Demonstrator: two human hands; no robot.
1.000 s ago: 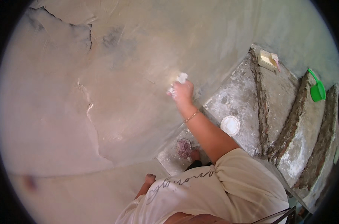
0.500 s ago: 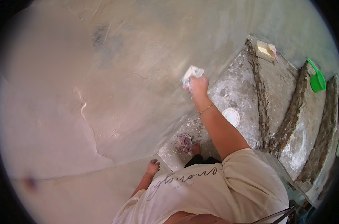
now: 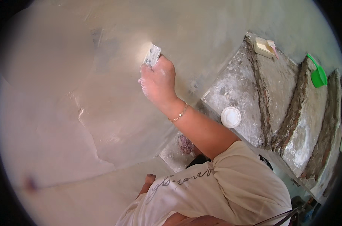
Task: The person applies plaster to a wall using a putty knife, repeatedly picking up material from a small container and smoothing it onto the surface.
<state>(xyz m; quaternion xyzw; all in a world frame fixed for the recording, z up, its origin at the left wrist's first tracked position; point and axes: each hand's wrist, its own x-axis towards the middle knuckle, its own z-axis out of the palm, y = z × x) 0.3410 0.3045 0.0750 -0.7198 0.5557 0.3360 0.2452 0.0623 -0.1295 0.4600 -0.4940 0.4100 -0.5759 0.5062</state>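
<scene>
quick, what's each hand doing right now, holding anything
Right hand: closed on a plaster-smeared scraper, against the wall.
Left hand: mostly hidden low by the wall; cannot tell.

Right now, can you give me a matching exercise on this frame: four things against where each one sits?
Things:
1. sanding pad
2. round white lid
3. green scoop
4. bracelet

Places:
A. on a rough step at far right
B. around the wrist
C. in the right hand, against the wall
D. on the lowest grey step, beside the forearm

Pairs: 1-C, 2-D, 3-A, 4-B
</scene>
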